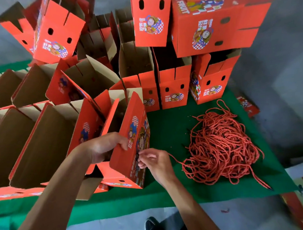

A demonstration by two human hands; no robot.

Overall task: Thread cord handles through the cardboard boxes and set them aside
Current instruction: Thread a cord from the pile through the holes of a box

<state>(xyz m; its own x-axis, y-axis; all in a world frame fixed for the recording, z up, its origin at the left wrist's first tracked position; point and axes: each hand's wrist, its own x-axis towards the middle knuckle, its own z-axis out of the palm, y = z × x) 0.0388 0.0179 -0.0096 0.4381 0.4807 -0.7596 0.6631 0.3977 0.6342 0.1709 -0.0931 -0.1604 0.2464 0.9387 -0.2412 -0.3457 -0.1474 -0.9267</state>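
Head view shows, far on the left, rows of open boxes [35, 137] lying on their sides, brown and plain inside, red outside. I cannot see cords on them, so they may still need handles. Next comes the left hand [105, 146], its fingers curled over the top edge of the red box [131, 150] being worked on, tipping it up. The box is stiff cardboard with a smooth printed side showing a cartoon picture. The right hand [156, 161] is just beside it, fingertips pinching the end of a red cord [175, 160] right at the box side, near where a hole seems to be. I think the cord is only starting to go in. Behind, more red boxes [172, 93] stand stacked, each with two dark oval holes and no cords that I can see. On the right, a big messy pile of cords [223, 146], twisted like rope, sits on the green tabletop [165, 124]. Lots is left to do.
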